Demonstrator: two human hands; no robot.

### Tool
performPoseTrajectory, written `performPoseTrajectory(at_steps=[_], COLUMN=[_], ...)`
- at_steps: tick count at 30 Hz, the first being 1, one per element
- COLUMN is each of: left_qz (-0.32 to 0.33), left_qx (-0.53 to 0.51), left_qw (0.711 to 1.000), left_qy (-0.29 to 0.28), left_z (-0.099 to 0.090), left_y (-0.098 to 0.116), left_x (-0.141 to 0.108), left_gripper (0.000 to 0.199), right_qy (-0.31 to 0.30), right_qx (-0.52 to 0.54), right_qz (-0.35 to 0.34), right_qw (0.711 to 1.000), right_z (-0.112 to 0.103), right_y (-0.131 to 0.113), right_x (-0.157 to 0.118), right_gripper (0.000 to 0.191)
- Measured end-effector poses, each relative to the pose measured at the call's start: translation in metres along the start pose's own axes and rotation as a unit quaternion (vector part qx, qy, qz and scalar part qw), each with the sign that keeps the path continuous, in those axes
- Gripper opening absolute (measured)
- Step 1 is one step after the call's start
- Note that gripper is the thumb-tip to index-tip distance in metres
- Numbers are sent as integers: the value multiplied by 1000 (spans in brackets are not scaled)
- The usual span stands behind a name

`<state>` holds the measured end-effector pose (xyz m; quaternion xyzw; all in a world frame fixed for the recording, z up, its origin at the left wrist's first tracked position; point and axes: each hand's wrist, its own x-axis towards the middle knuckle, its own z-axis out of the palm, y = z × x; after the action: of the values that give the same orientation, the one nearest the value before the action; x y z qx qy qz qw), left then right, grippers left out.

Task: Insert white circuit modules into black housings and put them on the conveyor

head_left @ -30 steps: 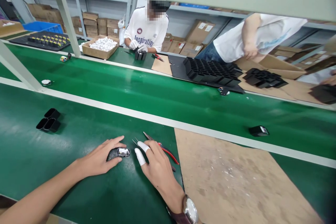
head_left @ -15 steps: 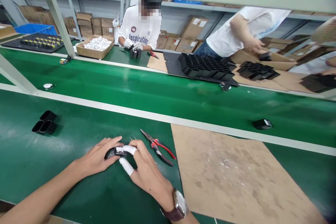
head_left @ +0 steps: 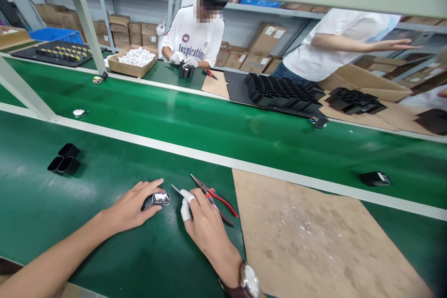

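Wristwatch (head_left: pixel 250 280) on a dark strap sat on the right wrist, at four o'clock from the small black case (head_left: pixel 161 199) that served as the clock's centre. The right hand (head_left: pixel 207 230), also at four, wore white finger covers (head_left: pixel 186 195) and pinched metal tweezers (head_left: pixel 176 189), their tips near the case but apart from it. The left hand (head_left: pixel 131 207), at nine, held the case on the green workbench (head_left: pixel 122 260) between the thumb and a curled finger, the index finger reaching out beyond it. Inside the case's opening, white and dark parts showed. At three o'clock, red-and-black pliers (head_left: pixel 213 195) lay open just beyond the right hand, with a cardboard sheet (head_left: pixel 307 237) past them; three black cups (head_left: pixel 64 159) clustered at ten. Farther off, the green belt (head_left: pixel 216 125) carried a dark cup (head_left: pixel 375 179) at three and a white piece (head_left: pixel 79 112) at ten. Across it, a white-gloved person (head_left: pixel 195 39) handled black cups (head_left: pixel 186 72) near twelve, and another person (head_left: pixel 338 44) stretched out an arm at two, behind grouped black cups (head_left: pixel 282 91).
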<state>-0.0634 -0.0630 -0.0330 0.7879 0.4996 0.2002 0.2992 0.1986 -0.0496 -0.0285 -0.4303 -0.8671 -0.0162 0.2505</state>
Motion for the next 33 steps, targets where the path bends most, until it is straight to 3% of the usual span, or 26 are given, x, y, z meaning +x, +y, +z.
performPoseTrajectory(at_steps=[3, 8, 33], left_qz=[16, 54, 72], left_qx=[0, -9, 7], left_qw=[1000, 997, 996], left_qy=[20, 56, 45], left_z=[1, 2, 3], left_y=[0, -2, 3], left_x=[0, 0, 0], left_gripper=[68, 69, 70], right_qy=[30, 28, 42], right_qx=[57, 63, 45], right_qz=[-16, -69, -79], right_qw=[998, 995, 995], right_z=[-8, -10, -10], right_y=[-5, -5, -14], right_x=[3, 3, 3], right_gripper=[27, 23, 21])
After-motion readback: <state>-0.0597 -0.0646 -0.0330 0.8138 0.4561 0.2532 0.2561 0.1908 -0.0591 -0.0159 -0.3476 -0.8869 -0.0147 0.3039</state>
